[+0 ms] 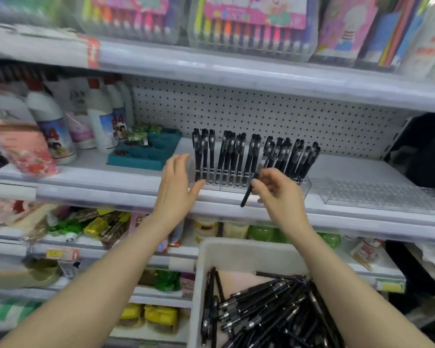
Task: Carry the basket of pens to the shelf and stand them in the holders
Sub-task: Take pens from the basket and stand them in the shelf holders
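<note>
In the head view, my right hand (279, 194), at the centre of the frame, pinches one pen (247, 195) between thumb and curled fingertips. The pen is slim, black and matte, and hangs tilted with its lower end down and to the left, in front of the shelf (106, 179) edge. My left hand (178, 182) is flat, its fingers straight and slightly spread and holding nothing. It sits at the left end of the holder (305, 185), with the thumb reaching toward the holder's front; I cannot tell whether it touches. The holder is a clear hard-plastic block of small slots. Its row of pens (239, 156) stands caps up, upright at the left and leaning right toward the far end, each with a pale band near the base. A second holder (377, 197) of the same clear ribbed plastic lies to the right on the same shelf. The basket (236, 257), a smooth white tub with rounded corners, is at the lower centre. In it loose pens (274, 305) lie in a criss-cross heap, glossy black with silvery tips. Behind the row is a white pegboard (261, 109) dotted with holes. A teal moulded tray (146, 151) and white bottles (101, 121) are at the left, blurred, and marker sets (249, 28) in clear cases fill the top.
</note>
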